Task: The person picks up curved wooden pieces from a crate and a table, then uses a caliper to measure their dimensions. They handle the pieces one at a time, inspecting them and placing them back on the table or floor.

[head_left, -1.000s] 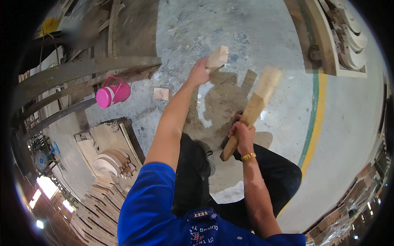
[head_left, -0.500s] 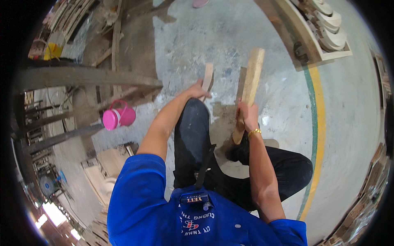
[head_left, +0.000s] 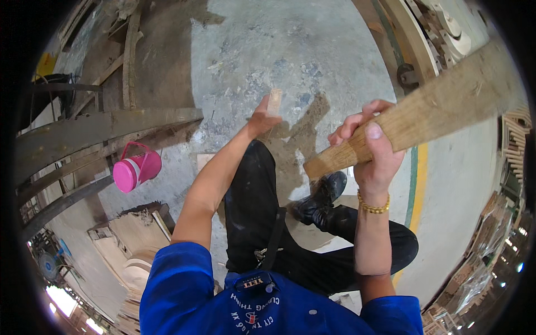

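My right hand (head_left: pixel 379 151) is wrapped round the narrow end of a thick wooden board (head_left: pixel 441 109), its thumb along the near side. The board is raised off the floor and slants up to the right, its broad end blurred. Low over the floor beyond my knee, my left hand (head_left: pixel 260 119) is closed on a small pale wooden piece (head_left: pixel 274 103). The piece stands roughly upright, with one end toward me; its lower part is hidden.
A pink jug (head_left: pixel 137 169) hangs or stands by a grey metal frame (head_left: pixel 100 125) on the left. Wooden parts (head_left: pixel 131 237) lie near my left elbow. A wheeled cart (head_left: pixel 416 42) holding curved pieces is at the far right. My boot (head_left: pixel 324 198) rests between my hands.
My right hand has lifted the board and swung its broad end up to the right. My left hand has moved slightly, and the small wooden piece now shows more end-on.
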The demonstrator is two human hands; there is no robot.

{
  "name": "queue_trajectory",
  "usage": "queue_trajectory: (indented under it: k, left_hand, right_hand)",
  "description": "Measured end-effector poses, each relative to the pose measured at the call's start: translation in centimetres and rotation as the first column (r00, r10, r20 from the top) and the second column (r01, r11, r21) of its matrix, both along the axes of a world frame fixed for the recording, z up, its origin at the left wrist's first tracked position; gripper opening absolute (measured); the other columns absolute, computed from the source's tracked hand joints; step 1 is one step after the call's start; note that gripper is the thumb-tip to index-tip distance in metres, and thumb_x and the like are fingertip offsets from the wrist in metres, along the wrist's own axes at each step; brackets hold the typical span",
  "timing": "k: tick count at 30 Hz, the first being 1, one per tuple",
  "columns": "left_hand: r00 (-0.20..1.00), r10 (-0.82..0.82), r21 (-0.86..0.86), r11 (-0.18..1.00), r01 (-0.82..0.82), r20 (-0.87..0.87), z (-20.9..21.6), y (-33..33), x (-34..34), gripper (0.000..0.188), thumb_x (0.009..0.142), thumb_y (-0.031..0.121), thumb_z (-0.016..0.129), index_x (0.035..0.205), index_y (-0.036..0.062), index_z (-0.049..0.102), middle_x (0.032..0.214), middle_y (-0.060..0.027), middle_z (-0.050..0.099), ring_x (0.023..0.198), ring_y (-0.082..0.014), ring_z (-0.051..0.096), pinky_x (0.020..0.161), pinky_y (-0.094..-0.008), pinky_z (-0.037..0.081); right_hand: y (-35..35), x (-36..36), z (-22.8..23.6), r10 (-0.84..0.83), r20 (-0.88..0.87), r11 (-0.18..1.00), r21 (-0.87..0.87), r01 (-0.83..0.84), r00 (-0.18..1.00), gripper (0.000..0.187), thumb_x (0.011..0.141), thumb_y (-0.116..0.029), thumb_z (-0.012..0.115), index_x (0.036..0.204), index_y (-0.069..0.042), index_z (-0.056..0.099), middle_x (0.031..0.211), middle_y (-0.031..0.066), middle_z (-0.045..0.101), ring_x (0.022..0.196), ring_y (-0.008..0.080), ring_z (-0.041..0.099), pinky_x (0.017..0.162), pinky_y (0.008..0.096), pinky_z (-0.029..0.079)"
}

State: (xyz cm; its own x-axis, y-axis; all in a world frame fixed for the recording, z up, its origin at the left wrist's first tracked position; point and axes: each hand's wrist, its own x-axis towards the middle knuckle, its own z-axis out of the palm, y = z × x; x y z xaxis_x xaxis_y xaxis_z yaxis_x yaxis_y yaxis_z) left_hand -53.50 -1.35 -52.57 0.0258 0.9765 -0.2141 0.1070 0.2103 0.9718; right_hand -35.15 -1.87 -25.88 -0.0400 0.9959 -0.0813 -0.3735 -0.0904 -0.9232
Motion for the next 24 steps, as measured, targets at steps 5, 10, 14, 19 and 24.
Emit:
queue_trajectory:
  k: [5, 10, 14, 19, 24]
  left_hand:
    - [0.988, 0.046, -0.029, 0.999, -0.042, 0.149, -2.6, -0.5, 1.7, 0.073, 0.064, 0.020, 0.066, 0.129, 0.0041, 0.036, 0.110, -0.0115, 0.051, 0.103, -0.0241, 0.049, 0.090, -0.0332, 0.037]
    - [0.993, 0.070, -0.200, 0.976, -0.088, -0.098, 0.3, -0.6, 0.0, 0.071, 0.064, 0.018, 0.066, 0.128, 0.0058, 0.037, 0.116, -0.0182, 0.051, 0.107, -0.0334, 0.050, 0.088, -0.0364, 0.040]
    - [0.986, 0.114, -0.075, 0.989, -0.124, -0.124, -1.3, -1.3, -0.9, 0.072, 0.064, 0.017, 0.065, 0.129, 0.0069, 0.036, 0.115, -0.0178, 0.051, 0.105, -0.0333, 0.051, 0.087, -0.0367, 0.041]
    - [0.992, -0.047, -0.082, 0.996, 0.037, -0.121, 0.1, 0.7, 2.0, 0.066, 0.065, 0.021, 0.068, 0.122, 0.0019, 0.042, 0.114, -0.0187, 0.053, 0.105, -0.0335, 0.051, 0.089, -0.0372, 0.042]
    - [0.985, -0.173, -0.142, 0.975, 0.172, 0.000, -2.6, 1.4, 5.1, 0.065, 0.066, 0.023, 0.068, 0.121, 0.0011, 0.042, 0.114, -0.0184, 0.052, 0.105, -0.0326, 0.051, 0.089, -0.0374, 0.042]
  right_hand:
    - [0.6, 2.0, -5.9, 0.743, 0.326, 0.624, -0.655, -0.426, 0.585, 0.015, 0.081, -0.012, 0.058, 0.088, 0.001, 0.055, 0.062, 0.0061, 0.057, 0.046, 0.0137, 0.053, 0.045, 0.0256, 0.044]
    - [4.8, 1.5, 6.0, 0.327, 0.369, 0.945, -0.140, -0.295, 0.870, 0.030, 0.083, -0.018, 0.051, 0.106, 0.002, 0.052, 0.067, 0.0068, 0.054, 0.053, 0.0147, 0.054, 0.047, 0.0256, 0.045]
    - [5.7, -0.2, 5.9, 0.242, -0.163, 0.930, 0.321, -0.181, 0.956, 0.042, 0.084, -0.024, 0.049, 0.118, 0.000, 0.043, 0.081, 0.0109, 0.051, 0.066, 0.0201, 0.055, 0.056, 0.0313, 0.047]
    - [2.1, 2.2, -5.2, 0.818, 0.156, 0.439, -0.791, -0.426, 0.554, 0.013, 0.073, -0.010, 0.061, 0.080, 0.001, 0.059, 0.059, 0.0080, 0.055, 0.042, 0.0196, 0.049, 0.047, 0.0351, 0.045]
    - [3.0, 7.7, 4.4, 0.332, 0.628, 0.938, -0.143, -0.314, 0.704, 0.011, 0.068, -0.011, 0.063, 0.074, -0.003, 0.059, 0.059, 0.0084, 0.057, 0.049, 0.0167, 0.055, 0.048, 0.0315, 0.046]
